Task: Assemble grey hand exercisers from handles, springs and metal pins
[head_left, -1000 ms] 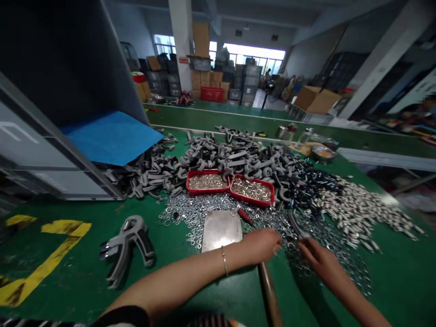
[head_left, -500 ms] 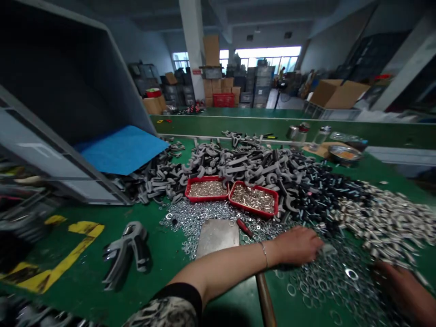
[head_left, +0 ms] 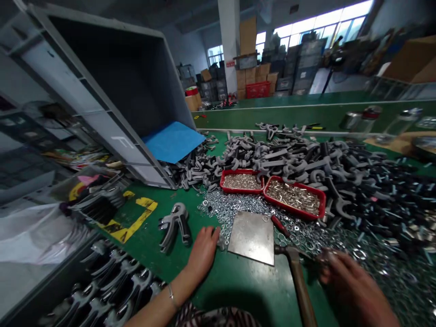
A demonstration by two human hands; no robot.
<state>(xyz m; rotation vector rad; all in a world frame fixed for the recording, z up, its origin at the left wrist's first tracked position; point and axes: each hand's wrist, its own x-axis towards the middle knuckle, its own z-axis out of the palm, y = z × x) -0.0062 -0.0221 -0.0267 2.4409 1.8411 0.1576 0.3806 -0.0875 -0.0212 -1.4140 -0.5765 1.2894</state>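
Note:
My left hand (head_left: pixel 203 250) rests low over the green table, left of a square metal plate (head_left: pixel 252 237). Its fingers are curled together, and a small pale, translucent thing shows at their tips; I cannot make out its kind. My right hand (head_left: pixel 352 284), smeared by motion, is closed at the fingertips near the loose washers (head_left: pixel 359 254); what it pinches is unclear. Between the hands lie a wooden-handled hammer (head_left: pixel 301 288), its head by the plate, and a red-handled tool (head_left: pixel 279 226). A spring clamp (head_left: pixel 175 226) lies beyond my left hand.
Two red trays (head_left: pixel 242 191) of small metal pins stand before a heap of grey clamp parts (head_left: pixel 282 156). Small nuts (head_left: pixel 218 204) are spread nearby. A large grey crate (head_left: pixel 136 165) lies tipped at left, with another crate (head_left: pixel 44 290) of clamps at lower left.
My left hand has come back from the washers on the right to the left of the plate. My right hand has moved inward. The view has swung right.

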